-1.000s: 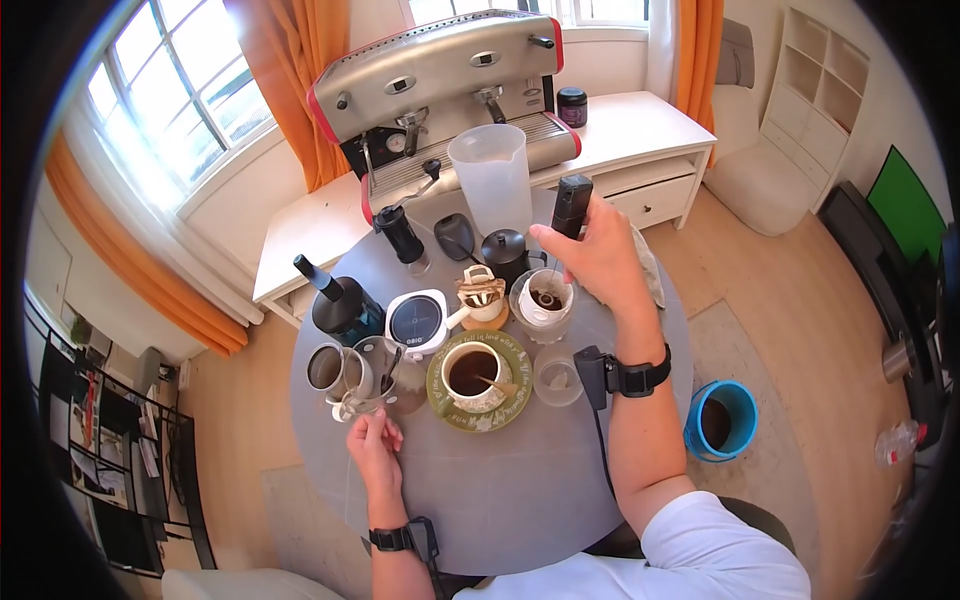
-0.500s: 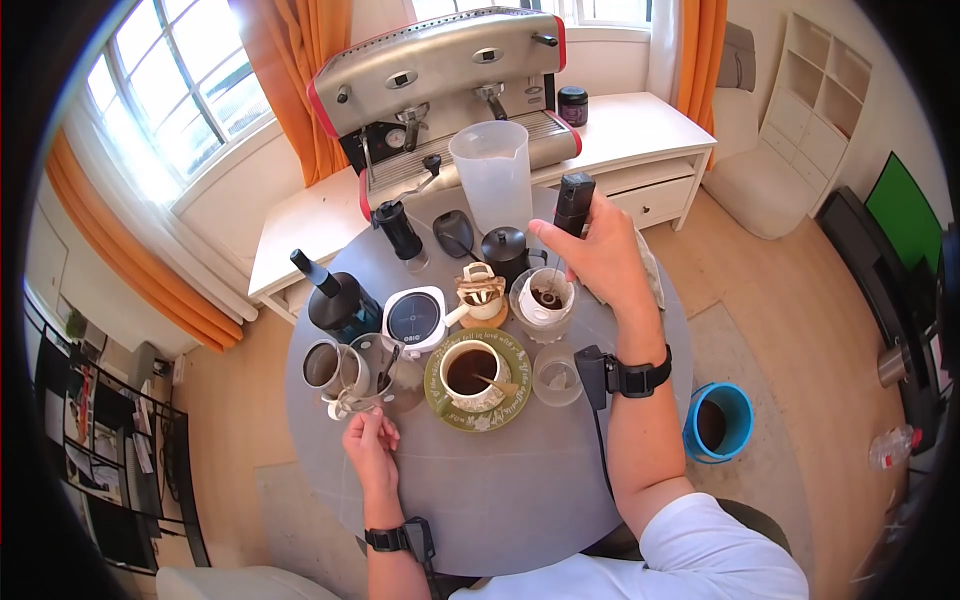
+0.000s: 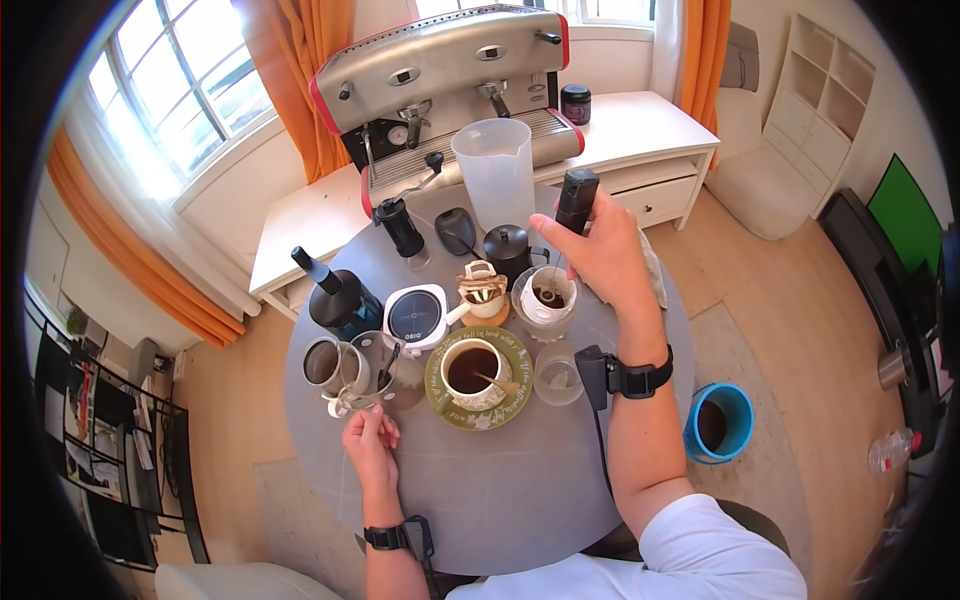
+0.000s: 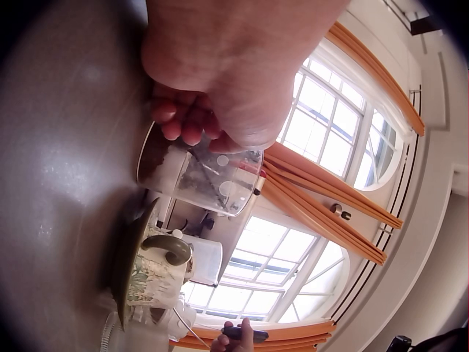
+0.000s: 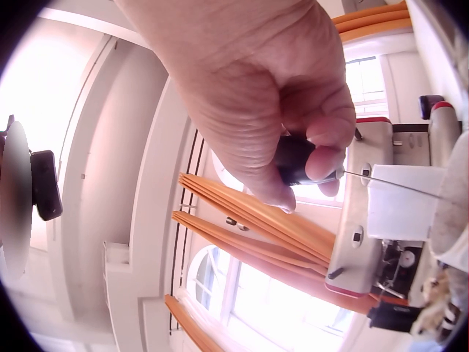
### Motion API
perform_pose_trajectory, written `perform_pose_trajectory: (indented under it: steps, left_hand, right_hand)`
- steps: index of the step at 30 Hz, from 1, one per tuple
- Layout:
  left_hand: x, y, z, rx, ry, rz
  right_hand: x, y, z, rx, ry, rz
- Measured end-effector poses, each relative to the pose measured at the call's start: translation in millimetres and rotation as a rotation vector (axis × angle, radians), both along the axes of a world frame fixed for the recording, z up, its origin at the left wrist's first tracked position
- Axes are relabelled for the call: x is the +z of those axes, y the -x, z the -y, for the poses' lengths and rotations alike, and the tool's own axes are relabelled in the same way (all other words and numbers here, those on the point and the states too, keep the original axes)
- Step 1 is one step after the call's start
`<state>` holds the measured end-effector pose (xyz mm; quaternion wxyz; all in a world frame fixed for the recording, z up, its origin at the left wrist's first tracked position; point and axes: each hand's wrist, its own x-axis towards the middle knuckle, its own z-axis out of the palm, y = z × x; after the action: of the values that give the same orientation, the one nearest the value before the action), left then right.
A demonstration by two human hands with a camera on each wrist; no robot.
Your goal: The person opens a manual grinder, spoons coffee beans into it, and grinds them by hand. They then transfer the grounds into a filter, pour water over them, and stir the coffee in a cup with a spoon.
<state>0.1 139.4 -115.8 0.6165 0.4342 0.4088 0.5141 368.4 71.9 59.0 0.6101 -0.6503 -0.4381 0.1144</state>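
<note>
My right hand (image 3: 612, 250) grips a black handheld milk frother (image 3: 577, 203) upright, thumb against its side. Its thin wire shaft (image 5: 396, 183) slants down into a white cup (image 3: 541, 314) with dark contents, over a clear glass vessel. The frother's tip shows as a small ring in the cup. Near the table's left front, my left hand (image 3: 368, 450) rests with loosely curled fingers, holding nothing. Its fingertips are close by the clear glass cups (image 3: 376, 362). Between the hands, a patterned cup (image 3: 476, 399) of dark liquid with a spoon stands on a green saucer (image 3: 441, 398).
Behind the cups are a small scale (image 3: 416, 316), a drip-bag stand (image 3: 483, 291), a black pot (image 3: 508, 252), a hand grinder (image 3: 401, 230) and a tall plastic pitcher (image 3: 496, 175). A dark bottle (image 3: 345, 305) stands left. An espresso machine (image 3: 445, 80) and floor bucket (image 3: 719, 422) lie beyond the table.
</note>
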Motion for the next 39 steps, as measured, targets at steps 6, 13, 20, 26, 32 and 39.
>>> perform_pose_trajectory:
  steps: [6,13,20,26,32,39]
  left_hand:
    - [-1.2,-0.1,-0.1,0.015,0.008,-0.024]
    - [-1.2,0.7,0.0,0.009,0.005,-0.025]
    - [-2.9,0.6,-0.1,0.01,0.004,-0.021]
    - [-2.6,-0.2,-0.4,0.018,-0.006,-0.004]
    - [-4.1,0.5,-1.4,0.009,-0.012,-0.011]
    - [-2.3,-0.6,-1.3,0.012,-0.009,-0.019]
  right_hand:
    - [-1.2,0.1,-0.9,0.011,-0.016,0.0]
    - [-2.1,0.9,-1.8,0.008,-0.014,-0.001]
    - [-0.2,0.6,0.5,0.0,-0.001,0.011]
    - [-2.5,0.0,-1.1,0.019,0.0,-0.002]
    - [-1.6,0.1,-0.6,0.019,-0.002,-0.009]
    - [-0.2,0.2,0.4,0.016,0.005,-0.003]
